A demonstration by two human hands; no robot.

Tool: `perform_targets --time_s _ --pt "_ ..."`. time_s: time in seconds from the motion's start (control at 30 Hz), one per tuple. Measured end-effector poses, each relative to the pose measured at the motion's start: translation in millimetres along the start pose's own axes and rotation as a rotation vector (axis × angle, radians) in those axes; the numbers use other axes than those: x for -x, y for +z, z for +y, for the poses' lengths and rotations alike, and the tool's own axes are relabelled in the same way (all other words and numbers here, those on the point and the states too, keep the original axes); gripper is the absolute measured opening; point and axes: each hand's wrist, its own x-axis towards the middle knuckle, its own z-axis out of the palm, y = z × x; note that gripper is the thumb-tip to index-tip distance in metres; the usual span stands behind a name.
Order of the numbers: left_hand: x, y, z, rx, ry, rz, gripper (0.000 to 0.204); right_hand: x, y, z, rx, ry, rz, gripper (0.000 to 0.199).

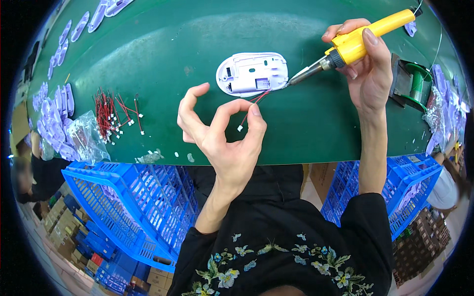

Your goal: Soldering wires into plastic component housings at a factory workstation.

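Observation:
My right hand (368, 69) is closed round a yellow soldering iron (373, 35), its metal tip pointing down and left. The tip meets the right edge of a white oval plastic housing (253, 74) lying on the green table. Just below that edge, my left hand (229, 130) pinches a red and black wire lead (257, 98) between thumb and forefinger; its other fingers are curled apart. A small white connector (240, 128) hangs from the lead under the fingers. Whether the wire end touches the housing's contact is too small to tell.
A heap of red-black leads (106, 113) lies to the left, beside a clear plastic bag (88, 135) and pale housing parts (57, 118). A green solder spool (417, 86) stands at the right. Blue crates (128, 197) sit below the table's near edge (286, 163); other people are at both sides.

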Motion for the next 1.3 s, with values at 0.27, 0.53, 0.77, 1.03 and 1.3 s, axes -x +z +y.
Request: perform_targets --time_s 0.27,0.53,0.77,1.03,1.3 --pt "3.3 8.2 1.7 -0.029 -0.02 0.027 0.012 -0.9 -1.2 2.9 0.023 -0.012 -0.053 0.036" --pt "2.2 10.2 1.9 -0.058 -0.012 0.058 0.011 -1.8 0.5 7.2 0.043 0.0 -0.027 0.037" --pt "1.6 9.4 1.4 -0.07 -0.022 0.059 0.011 -2.0 6.1 10.9 0.056 -0.008 -0.014 0.037" --pt "1.0 9.2 -0.4 -0.068 -0.008 0.054 0.012 -3.5 8.2 8.2 0.063 -0.017 -0.045 0.036" --pt "1.0 8.8 -0.1 -0.057 0.005 0.046 0.012 -2.7 12.3 6.7 0.092 -0.016 -0.008 0.038"
